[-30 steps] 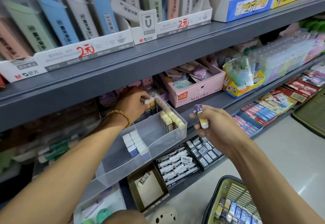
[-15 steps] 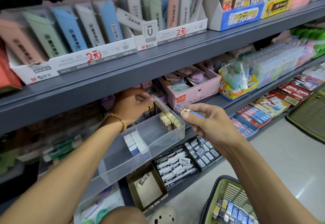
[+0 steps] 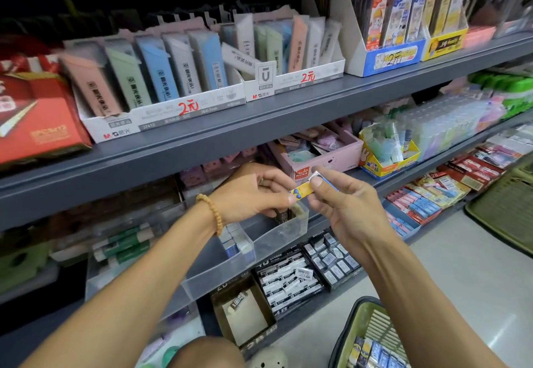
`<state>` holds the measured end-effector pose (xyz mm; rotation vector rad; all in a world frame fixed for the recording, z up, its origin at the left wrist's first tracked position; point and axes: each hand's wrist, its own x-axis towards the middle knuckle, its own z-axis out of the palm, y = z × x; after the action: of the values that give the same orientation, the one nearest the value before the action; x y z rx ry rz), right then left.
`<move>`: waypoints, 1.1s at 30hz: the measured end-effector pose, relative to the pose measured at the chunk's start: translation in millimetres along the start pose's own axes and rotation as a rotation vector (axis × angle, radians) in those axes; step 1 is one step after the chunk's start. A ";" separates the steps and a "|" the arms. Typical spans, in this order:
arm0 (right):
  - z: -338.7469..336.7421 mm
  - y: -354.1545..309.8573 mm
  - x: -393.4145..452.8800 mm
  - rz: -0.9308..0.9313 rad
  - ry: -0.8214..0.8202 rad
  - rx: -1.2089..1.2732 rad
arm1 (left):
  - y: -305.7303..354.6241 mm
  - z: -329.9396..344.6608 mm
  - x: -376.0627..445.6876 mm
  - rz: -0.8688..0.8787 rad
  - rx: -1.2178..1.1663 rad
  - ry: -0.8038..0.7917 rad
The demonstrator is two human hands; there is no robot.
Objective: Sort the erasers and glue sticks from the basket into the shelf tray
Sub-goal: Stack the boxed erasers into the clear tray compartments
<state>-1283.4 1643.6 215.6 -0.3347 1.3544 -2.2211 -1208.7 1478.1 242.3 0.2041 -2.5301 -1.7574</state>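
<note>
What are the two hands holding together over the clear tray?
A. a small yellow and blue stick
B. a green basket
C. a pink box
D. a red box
A: the left hand and the right hand each pinch an end of the small yellow and blue glue stick above the clear tray.

Yellow-and-blue glue stick, green basket

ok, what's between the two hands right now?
A yellow-and-blue glue stick, in the head view. The left hand pinches one end, the right hand the other, above the clear shelf tray.
</note>
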 end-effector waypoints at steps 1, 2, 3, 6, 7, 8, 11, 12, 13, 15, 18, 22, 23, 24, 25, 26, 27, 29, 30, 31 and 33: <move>3.3 0.8 0.1 0.002 0.012 -0.005 | -0.4 -0.8 -0.7 -0.001 0.022 -0.019; 6.6 2.2 0.6 0.002 0.025 -0.024 | -0.9 -1.9 -1.4 -0.003 0.036 -0.032; 9.5 3.9 1.1 0.003 0.032 -0.046 | -1.8 -3.0 -2.2 0.003 0.044 -0.043; 14.2 7.6 4.1 0.019 -0.005 -0.138 | -7.3 -5.7 -3.1 0.027 0.063 -0.042; 14.3 8.0 5.3 0.029 -0.025 -0.171 | -8.6 -6.8 -3.1 0.029 0.076 -0.031; 13.8 7.9 6.1 0.037 -0.044 -0.202 | -9.8 -8.3 -3.2 0.030 0.081 -0.024; 11.1 5.9 8.2 0.026 -0.071 -0.279 | -11.5 -16.2 -4.6 0.032 0.076 -0.023; 10.0 5.3 8.9 0.023 -0.057 -0.301 | -12.5 -20.3 -4.8 0.028 0.073 -0.006; 8.9 4.7 9.8 0.026 -0.035 -0.324 | -13.5 -24.4 -4.8 0.014 0.065 0.022; 6.1 3.7 11.2 0.046 0.003 -0.352 | -18.0 -34.1 -1.0 -0.036 0.041 0.126; 0.1 4.6 12.9 0.075 0.034 -0.362 | -31.6 -47.8 13.3 -0.078 0.136 0.373; -9.7 8.2 15.7 0.081 0.079 -0.379 | -45.1 -51.8 34.1 -0.083 0.263 0.406; -12.7 9.7 16.8 0.079 0.095 -0.395 | -45.6 -50.7 38.2 -0.060 0.308 0.388; -15.8 11.4 17.8 0.075 0.111 -0.418 | -47.9 -50.8 43.2 -0.039 0.366 0.379; -18.5 12.5 18.6 0.074 0.122 -0.442 | -49.5 -51.2 47.5 -0.036 0.435 0.372; -21.2 13.4 19.6 0.074 0.127 -0.458 | -50.1 -50.7 51.0 -0.043 0.495 0.363; -23.6 14.0 20.3 0.076 0.128 -0.463 | -51.5 -50.4 54.0 -0.052 0.542 0.349; -27.8 14.7 21.5 0.080 0.125 -0.453 | -54.2 -48.7 59.8 -0.048 0.608 0.328; -29.4 14.9 21.7 0.082 0.120 -0.444 | -55.0 -47.5 62.1 -0.039 0.641 0.324; -30.6 15.1 21.8 0.084 0.114 -0.435 | -55.7 -46.6 64.2 -0.031 0.675 0.319; -32.9 15.3 22.2 0.084 0.100 -0.419 | -56.4 -44.8 67.4 -0.019 0.755 0.313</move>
<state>-1312.5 1650.6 185.4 -0.3085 1.8530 -1.8959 -1265.6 1407.7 203.2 0.4816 -2.7934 -0.6184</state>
